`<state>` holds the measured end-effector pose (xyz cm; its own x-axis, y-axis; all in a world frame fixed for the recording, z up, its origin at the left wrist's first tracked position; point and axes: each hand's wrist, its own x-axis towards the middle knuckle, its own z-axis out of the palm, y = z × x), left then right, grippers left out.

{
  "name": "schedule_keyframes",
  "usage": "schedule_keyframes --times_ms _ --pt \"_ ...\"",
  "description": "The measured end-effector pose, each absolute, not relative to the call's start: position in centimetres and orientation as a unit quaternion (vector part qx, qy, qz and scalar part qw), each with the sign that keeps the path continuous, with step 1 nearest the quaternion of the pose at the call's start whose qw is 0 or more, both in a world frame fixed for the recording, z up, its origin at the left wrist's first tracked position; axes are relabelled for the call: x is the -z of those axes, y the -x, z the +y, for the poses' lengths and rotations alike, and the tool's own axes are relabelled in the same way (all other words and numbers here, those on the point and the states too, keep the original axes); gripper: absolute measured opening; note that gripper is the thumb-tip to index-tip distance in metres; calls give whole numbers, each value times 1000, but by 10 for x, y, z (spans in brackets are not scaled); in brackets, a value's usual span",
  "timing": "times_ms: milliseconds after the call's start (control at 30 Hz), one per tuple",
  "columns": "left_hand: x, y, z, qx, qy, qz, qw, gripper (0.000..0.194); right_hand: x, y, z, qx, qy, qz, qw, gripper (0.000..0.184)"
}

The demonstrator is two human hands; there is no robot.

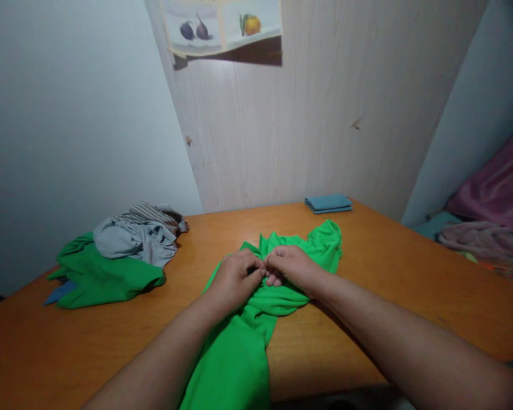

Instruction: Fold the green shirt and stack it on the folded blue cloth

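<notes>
A bright green piece of clothing [239, 353] lies bunched across the middle of the table, its lower part running down over the near edge. My left hand [239, 279] is closed in a pinch on the gathered fabric. Right beside it, fingertips nearly touching, my right hand [288, 266] also pinches the green cloth, with its fingers curled. The small bit between the fingertips is partly hidden. Crumpled folds stretch away to the right of my right hand. Which part of the garment I hold cannot be made out.
At the left of the wooden table [380, 285] sits a heap of clothes, with a grey garment [132, 239] over a dark green one [111, 279]. A folded blue cloth [328, 203] lies at the back. Purple bedding [496, 182] is off to the right.
</notes>
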<state>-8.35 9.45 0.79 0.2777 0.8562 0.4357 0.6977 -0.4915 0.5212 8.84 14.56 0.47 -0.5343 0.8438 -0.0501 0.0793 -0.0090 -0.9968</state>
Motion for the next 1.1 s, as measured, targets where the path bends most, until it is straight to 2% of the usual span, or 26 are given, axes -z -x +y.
schedule_keyframes --times_ms 67,167,300,400,667,867,1100 --pt "-6 83 95 -345 -792 491 112 14 -5 -88 145 -609 369 -626 317 18" --pt "-4 81 95 -355 -771 514 120 2 -4 -88 145 -612 378 -616 321 16" --pt "-4 78 94 -379 -743 532 147 19 -2 -88 146 -613 381 -615 317 15" --pt "-6 77 92 -383 -740 534 145 24 -3 -87 146 -596 385 -634 307 14" --pt "-6 76 92 -391 -746 516 158 25 0 -85 149 -566 413 -637 322 15" --pt "-7 76 94 -424 -713 521 203 10 3 -88 150 -591 360 -620 370 6" --pt "-5 78 95 -412 -681 560 231 17 3 -91 151 -620 303 -612 387 5"
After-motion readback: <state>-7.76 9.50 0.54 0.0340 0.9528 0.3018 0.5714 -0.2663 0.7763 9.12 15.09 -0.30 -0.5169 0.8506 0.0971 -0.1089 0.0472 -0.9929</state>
